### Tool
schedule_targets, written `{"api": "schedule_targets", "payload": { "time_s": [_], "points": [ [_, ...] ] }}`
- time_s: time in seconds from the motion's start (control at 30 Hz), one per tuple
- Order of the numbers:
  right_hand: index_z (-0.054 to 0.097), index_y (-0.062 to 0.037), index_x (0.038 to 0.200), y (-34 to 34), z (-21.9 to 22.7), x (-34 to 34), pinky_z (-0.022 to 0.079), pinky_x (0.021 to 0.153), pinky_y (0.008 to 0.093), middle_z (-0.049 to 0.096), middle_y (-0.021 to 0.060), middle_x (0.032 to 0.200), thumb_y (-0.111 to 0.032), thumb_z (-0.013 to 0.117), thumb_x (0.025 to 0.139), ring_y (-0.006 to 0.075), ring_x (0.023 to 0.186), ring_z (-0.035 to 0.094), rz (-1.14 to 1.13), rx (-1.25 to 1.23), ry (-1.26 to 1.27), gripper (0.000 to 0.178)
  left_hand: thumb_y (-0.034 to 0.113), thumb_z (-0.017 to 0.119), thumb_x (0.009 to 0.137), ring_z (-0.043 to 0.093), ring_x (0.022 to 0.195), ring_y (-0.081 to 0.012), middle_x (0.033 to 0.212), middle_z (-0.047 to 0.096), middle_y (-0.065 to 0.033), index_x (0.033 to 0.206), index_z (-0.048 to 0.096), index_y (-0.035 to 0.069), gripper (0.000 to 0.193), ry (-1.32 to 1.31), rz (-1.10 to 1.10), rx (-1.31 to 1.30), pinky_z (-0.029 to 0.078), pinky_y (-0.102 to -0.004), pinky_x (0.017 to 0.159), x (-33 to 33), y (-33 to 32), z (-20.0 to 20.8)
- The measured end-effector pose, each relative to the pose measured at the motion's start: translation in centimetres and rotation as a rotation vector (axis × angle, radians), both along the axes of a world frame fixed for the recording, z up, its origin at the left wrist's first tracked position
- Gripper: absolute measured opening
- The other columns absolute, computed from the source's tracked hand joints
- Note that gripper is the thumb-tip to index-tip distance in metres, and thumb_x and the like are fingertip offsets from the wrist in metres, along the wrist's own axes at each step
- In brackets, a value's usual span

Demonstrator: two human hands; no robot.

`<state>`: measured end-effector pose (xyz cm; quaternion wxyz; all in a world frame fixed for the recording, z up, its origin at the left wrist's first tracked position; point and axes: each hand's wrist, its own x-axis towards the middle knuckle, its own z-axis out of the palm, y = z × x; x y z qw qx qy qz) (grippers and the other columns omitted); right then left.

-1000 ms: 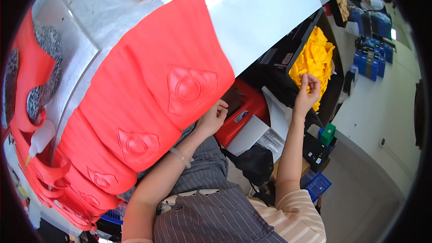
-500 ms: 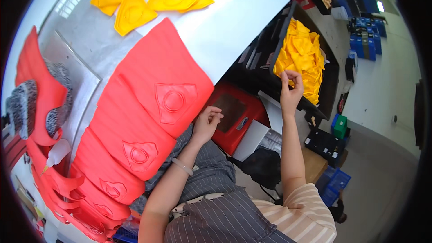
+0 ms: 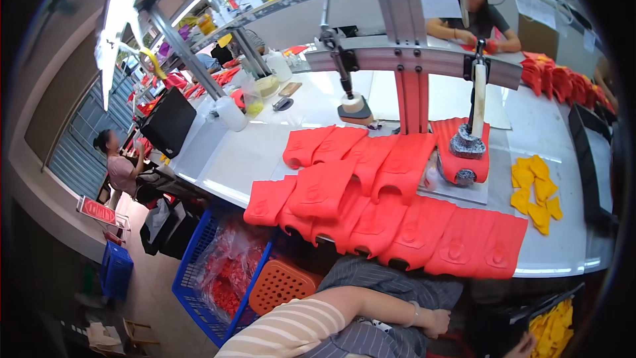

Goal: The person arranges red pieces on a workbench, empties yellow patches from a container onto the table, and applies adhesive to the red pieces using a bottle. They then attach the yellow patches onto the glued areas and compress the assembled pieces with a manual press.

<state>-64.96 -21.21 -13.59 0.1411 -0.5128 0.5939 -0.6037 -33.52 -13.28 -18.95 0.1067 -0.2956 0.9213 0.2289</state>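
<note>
My left hand [image 3: 435, 323] rests over my lap below the table edge, its fingers curled in and nothing seen in them. At the lower right, my right hand [image 3: 523, 345] is partly cut off by the picture's edge. Its fingers are beside a heap of yellow flat pieces [image 3: 553, 333] in a black bin [image 3: 546, 303]; whether they grip one is hidden. In front of me, overlapping red moulded pieces [image 3: 404, 232], each with a raised round emblem and a curved cutout, line the table's near edge. More yellow shaped pieces [image 3: 536, 189] lie on the table at right.
Another red piece [image 3: 464, 156] sits on a padded holder under a metal frame [image 3: 411, 59]. A blue basket [image 3: 192, 272] with bagged red pieces and an orange stool [image 3: 281, 286] stand at left. Co-workers sit across the table [image 3: 487, 30] and far left [image 3: 122, 166].
The view has swung up and left, bringing the whole table, frame and co-workers in. My right hand is now low at the edge, still by the yellow pieces; my left stays over my lap.
</note>
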Motion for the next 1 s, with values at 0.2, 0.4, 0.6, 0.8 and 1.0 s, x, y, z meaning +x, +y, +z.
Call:
{"api": "schedule_targets", "payload": {
  "time_s": [0.2, 0.4, 0.6, 0.8, 1.0],
  "points": [
    [0.053, -0.0017, 0.093, -1.5, 6.9, 14.6, 0.043, 0.068, 0.0212, 0.054, 0.0026, 0.083, -0.012, 0.054, 0.093, 0.0102, 0.076, 0.053, 0.485, 0.138, 0.039, 0.011, 0.031, 0.060, 0.074, 0.054, 0.097, -0.0261, 0.085, 0.064, -0.0066, 0.076, 0.071, 0.014, 0.021, 0.471, 0.143, -0.225, 0.027, -0.0444, 0.100, 4.6, 3.4, 1.7],
    [0.053, -0.0032, 0.091, 1.2, 7.4, 21.2, 0.044, 0.067, 0.0206, 0.052, 0.0001, 0.079, -0.011, 0.056, 0.092, 0.0071, 0.072, 0.051, 0.651, 0.150, -0.016, 0.008, 0.030, 0.059, 0.069, 0.059, 0.081, -0.0276, 0.075, 0.066, -0.0076, 0.076, 0.071, 0.012, 0.023, 0.566, 0.183, -0.247, 0.040, -0.0437, 0.085, 5.3, 3.6, 3.6],
    [0.055, 0.0015, 0.087, 2.3, 12.1, 16.6, 0.043, 0.064, 0.0249, 0.054, 0.0066, 0.075, -0.005, 0.057, 0.088, 0.0123, 0.070, 0.053, 0.570, 0.124, 0.416, 0.007, 0.024, 0.061, 0.076, 0.062, 0.074, -0.0352, 0.082, 0.065, -0.0179, 0.089, 0.067, 0.004, 0.024, 0.916, 0.362, 0.210, 0.050, -0.0409, 0.068, 5.1, 2.3, 8.3],
    [0.055, -0.0030, 0.091, 2.9, 9.4, 3.7, 0.046, 0.066, 0.0257, 0.060, 0.0045, 0.076, -0.015, 0.056, 0.091, 0.0145, 0.070, 0.059, -0.036, 0.162, 0.283, 0.012, 0.010, 0.061, 0.083, 0.061, 0.097, -0.0260, 0.105, 0.062, -0.0150, 0.112, 0.055, 0.001, 0.031, 0.878, 0.352, 0.300, 0.047, -0.0329, 0.085, 3.4, -3.1, 13.1],
    [0.059, -0.0016, 0.106, 11.3, 4.0, -18.5, 0.048, 0.077, 0.0319, 0.061, 0.0115, 0.103, -0.042, 0.069, 0.080, 0.0202, 0.093, 0.059, -1.066, 0.073, 0.183, 0.049, 0.015, 0.063, 0.088, 0.055, 0.110, -0.0186, 0.115, 0.058, -0.0124, 0.121, 0.050, -0.001, 0.039, 0.892, 0.440, 0.675, 0.042, -0.0289, 0.094, -3.8, -7.8, 12.5]
  ]
}}
